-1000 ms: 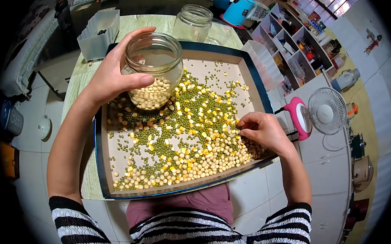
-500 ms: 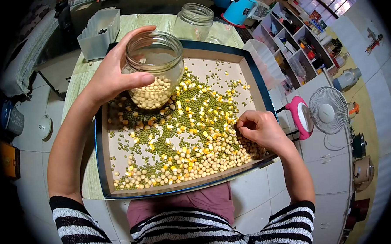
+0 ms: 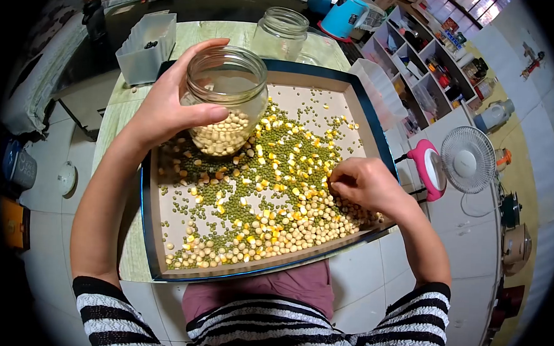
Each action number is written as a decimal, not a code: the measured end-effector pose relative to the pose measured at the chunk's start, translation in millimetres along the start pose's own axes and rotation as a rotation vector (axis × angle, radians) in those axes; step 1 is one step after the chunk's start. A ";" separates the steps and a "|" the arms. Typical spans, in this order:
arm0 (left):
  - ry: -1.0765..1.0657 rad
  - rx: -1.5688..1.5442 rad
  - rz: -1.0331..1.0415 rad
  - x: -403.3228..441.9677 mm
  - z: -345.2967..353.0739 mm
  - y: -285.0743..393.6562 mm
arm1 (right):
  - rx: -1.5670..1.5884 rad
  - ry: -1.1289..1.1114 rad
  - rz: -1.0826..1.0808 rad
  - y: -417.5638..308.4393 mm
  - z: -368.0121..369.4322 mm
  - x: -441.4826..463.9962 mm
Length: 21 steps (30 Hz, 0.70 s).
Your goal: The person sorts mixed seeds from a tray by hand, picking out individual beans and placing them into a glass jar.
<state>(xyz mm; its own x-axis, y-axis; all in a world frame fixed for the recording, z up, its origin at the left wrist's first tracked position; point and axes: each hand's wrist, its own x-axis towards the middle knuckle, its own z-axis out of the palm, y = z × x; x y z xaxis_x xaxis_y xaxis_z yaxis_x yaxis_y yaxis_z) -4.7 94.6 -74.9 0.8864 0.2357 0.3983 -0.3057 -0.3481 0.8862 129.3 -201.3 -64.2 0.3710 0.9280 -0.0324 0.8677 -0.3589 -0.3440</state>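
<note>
My left hand [image 3: 165, 112] is wrapped round a clear glass jar [image 3: 203, 94], thumb in front, holding it over the left part of a shallow box with a dark blue rim [image 3: 370, 112]. Pale round beans, which look like soybeans [image 3: 222, 135], fill the jar's lower part. Spread over the box floor are green mung beans [image 3: 290, 155], yellow corn kernels [image 3: 296, 191] and loose soybeans [image 3: 296, 232]. My right hand [image 3: 369, 184] is low over the pile on the right side, its fingers pinched together. Whatever the fingertips hold is hidden from view.
A second glass jar [image 3: 280, 34] stands behind the box. On the table's back left is a translucent container [image 3: 143, 59] with a few dark beans; another translucent container [image 3: 373, 84] is beyond the box's right edge. A fan [image 3: 468, 160] stands at the right.
The whole view has shifted slightly. My right hand has moved a little leftward over the beans, fingers still closed. My left hand keeps its hold on the jar.
</note>
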 end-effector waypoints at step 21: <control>-0.006 -0.105 0.071 -0.5 0.9 -4.1 | 0.096 0.425 -0.393 -98.0 -37.4 132.7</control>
<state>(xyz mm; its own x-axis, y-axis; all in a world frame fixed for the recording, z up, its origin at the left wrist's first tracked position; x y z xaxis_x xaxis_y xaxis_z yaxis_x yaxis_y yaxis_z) -3.6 95.0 -79.0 0.8630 0.2087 0.4600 -0.4024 -0.2664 0.8758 105.8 -46.7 0.3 0.1452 0.8610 0.4875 0.9404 0.0330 -0.3385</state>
